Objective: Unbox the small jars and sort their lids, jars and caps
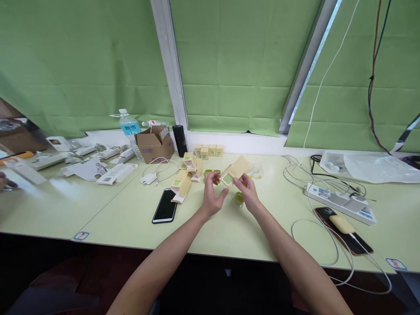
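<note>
My right hand (248,190) grips a small cream carton (233,171) with a green square on its face and its flap standing up. Close to the carton's left side is my left hand (213,196), thumb and fingers apart; whether a fingertip touches the carton is hard to tell. Below the carton, a small clear jar with a green lid (239,199) stands on the table, beside my right wrist. More green-lidded pieces (208,172) show partly behind my left fingers. Opened cream cartons (181,185) lie to the left.
A black phone (164,206) lies left of my hands. Small closed cartons (208,151) line the wall, near a brown box (154,144) and a black cylinder (179,140). Rightward are a power strip (341,203), loose cables and another phone (357,239) under a yellow case (341,224).
</note>
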{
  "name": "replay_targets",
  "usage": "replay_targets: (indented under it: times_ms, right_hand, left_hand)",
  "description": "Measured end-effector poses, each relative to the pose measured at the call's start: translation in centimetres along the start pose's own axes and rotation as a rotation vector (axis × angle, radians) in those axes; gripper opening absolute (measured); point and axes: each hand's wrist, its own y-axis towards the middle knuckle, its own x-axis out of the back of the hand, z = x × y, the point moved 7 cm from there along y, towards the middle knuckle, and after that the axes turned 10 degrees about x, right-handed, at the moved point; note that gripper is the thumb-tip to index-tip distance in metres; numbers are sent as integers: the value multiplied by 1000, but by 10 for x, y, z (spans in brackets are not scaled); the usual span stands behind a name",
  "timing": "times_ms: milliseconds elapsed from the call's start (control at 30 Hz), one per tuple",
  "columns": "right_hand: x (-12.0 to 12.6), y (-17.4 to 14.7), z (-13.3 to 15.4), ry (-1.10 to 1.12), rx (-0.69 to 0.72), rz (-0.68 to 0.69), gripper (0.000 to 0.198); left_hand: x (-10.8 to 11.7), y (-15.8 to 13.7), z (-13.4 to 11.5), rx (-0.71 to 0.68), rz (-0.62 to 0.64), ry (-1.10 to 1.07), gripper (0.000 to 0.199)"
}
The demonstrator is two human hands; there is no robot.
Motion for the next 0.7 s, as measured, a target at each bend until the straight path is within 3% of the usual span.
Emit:
replay_targets:
  times_ms: [167,700]
  right_hand:
    - [7,2,-6,42,-8,-9,54]
    - [23,-6,-13,-221,64,23,51]
  left_hand:
    - [-11,2,20,195,161,-260,49]
    - [-25,1,27,257,270,-387,51]
